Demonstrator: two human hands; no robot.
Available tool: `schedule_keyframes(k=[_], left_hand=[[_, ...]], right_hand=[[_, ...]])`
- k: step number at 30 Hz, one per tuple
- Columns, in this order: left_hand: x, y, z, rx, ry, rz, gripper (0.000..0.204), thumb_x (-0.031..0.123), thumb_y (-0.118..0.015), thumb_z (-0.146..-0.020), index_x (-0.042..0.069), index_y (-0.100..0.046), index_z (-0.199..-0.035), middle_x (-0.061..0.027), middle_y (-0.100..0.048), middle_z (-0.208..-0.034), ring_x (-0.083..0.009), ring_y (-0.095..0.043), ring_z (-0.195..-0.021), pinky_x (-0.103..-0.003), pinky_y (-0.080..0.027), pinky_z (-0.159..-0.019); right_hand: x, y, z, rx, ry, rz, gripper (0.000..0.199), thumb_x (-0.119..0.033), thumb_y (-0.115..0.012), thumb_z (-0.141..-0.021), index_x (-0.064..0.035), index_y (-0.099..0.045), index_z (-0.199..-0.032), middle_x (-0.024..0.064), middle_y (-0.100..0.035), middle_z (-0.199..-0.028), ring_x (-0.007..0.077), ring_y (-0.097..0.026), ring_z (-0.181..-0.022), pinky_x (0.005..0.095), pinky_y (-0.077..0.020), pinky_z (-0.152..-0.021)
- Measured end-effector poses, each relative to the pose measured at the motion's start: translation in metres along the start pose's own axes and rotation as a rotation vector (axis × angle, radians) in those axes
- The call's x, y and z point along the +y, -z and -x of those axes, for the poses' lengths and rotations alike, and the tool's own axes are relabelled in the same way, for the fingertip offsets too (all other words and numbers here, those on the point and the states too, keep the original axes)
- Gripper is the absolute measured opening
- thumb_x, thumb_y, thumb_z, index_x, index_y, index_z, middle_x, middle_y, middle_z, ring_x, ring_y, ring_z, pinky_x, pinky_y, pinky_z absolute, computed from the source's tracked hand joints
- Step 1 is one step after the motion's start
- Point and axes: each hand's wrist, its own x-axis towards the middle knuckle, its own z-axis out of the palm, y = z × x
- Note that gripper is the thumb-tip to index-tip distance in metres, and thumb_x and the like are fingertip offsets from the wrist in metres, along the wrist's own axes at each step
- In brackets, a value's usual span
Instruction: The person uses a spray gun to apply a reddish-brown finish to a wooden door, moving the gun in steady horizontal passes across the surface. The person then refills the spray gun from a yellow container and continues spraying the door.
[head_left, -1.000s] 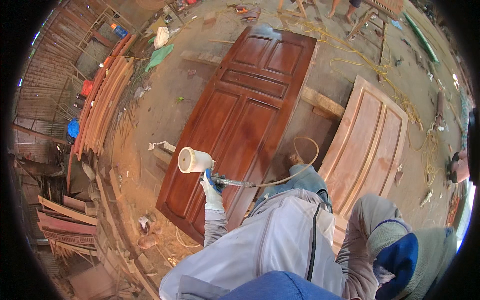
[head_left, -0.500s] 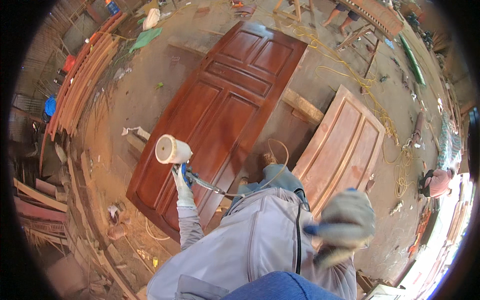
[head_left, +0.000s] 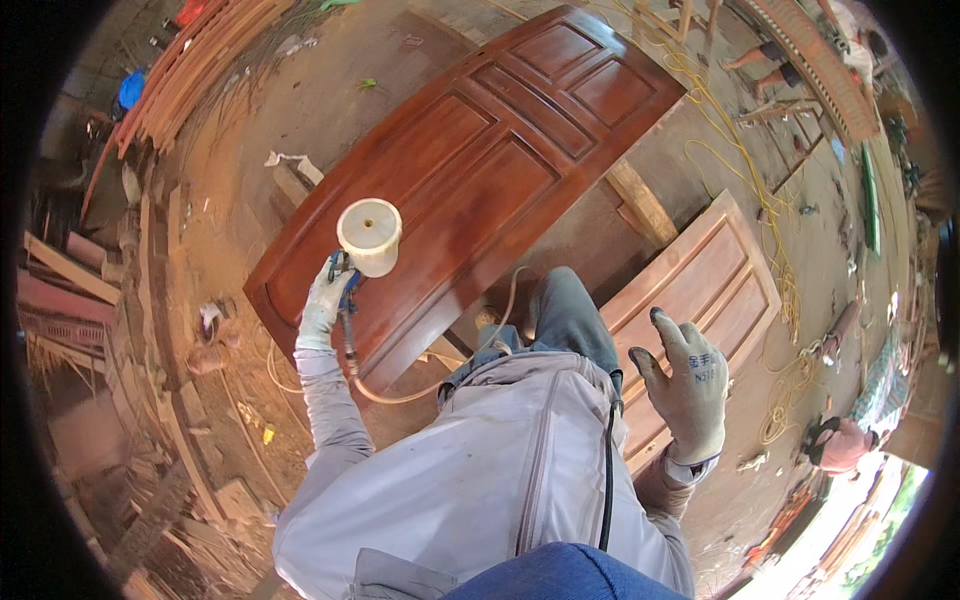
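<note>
The dark panelled door lay aslant ahead of the person, its visible face red-brown and glossy; the coating there seemed largely done. Over its near end, the left hand had its grip closed round a spray gun, forearm stretched forward. The right hand was raised with bent elbow, thumb and fingers apart, holding nothing. Beyond it, a paler door looked uncoated.

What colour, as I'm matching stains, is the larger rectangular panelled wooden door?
The larger panelled wooden door is glossy reddish-brown, best seen in the head view.
</note>
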Motion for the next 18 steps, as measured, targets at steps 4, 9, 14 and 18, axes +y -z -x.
schedule_keyframes(k=[4,9,14,18], left_hand=[[-0.013,-0.001,0.03,-0.08,0.24,-0.205,0.042,0.031,-0.066,-0.088,0.012,-0.058,-0.125,-0.0035,-0.064,-0.093,-0.0122,-0.059,-0.068,-0.029,-0.05,-0.047],[-0.041,-0.036,0.064,-0.227,0.284,0.094,0.041,0.021,-0.065,-0.091,0.006,-0.057,-0.128,-0.0034,-0.066,-0.101,-0.0125,-0.063,-0.079,-0.028,-0.052,-0.057],[-0.064,-0.09,0.031,-0.227,0.097,0.114,0.046,0.029,-0.065,-0.09,0.005,-0.055,-0.128,-0.0035,-0.063,-0.098,-0.0116,-0.06,-0.074,-0.028,-0.052,-0.056],[-0.03,-0.125,-0.022,-0.141,-0.024,-0.118,0.063,0.043,-0.057,-0.092,0.0,-0.045,-0.137,-0.0241,-0.061,-0.125,-0.0347,-0.061,-0.113,-0.039,-0.047,-0.094]], right_hand=[[0.008,-0.011,-0.001,-0.034,0.008,0.025,0.045,-0.024,-0.078,-0.076,-0.0072,-0.063,-0.115,0.0121,-0.061,-0.082,0.0308,-0.062,-0.071,0.04,-0.0476,-0.062],[0.0,-0.041,-0.028,-0.149,0.16,-0.059,0.042,-0.027,-0.076,-0.078,-0.0084,-0.064,-0.114,0.0116,-0.062,-0.082,0.0312,-0.063,-0.073,0.0401,-0.0489,-0.063],[-0.025,-0.126,-0.064,-0.274,0.504,-0.301,0.037,-0.033,-0.07,-0.083,-0.0081,-0.063,-0.11,0.0118,-0.061,-0.085,0.0306,-0.064,-0.077,0.0388,-0.0509,-0.066],[-0.062,-0.213,-0.094,-0.458,0.515,-0.453,0.073,-0.042,-0.068,-0.085,-0.001,-0.04,-0.138,0.0249,-0.051,-0.119,0.0385,-0.056,-0.109,0.0447,-0.049,-0.089]])
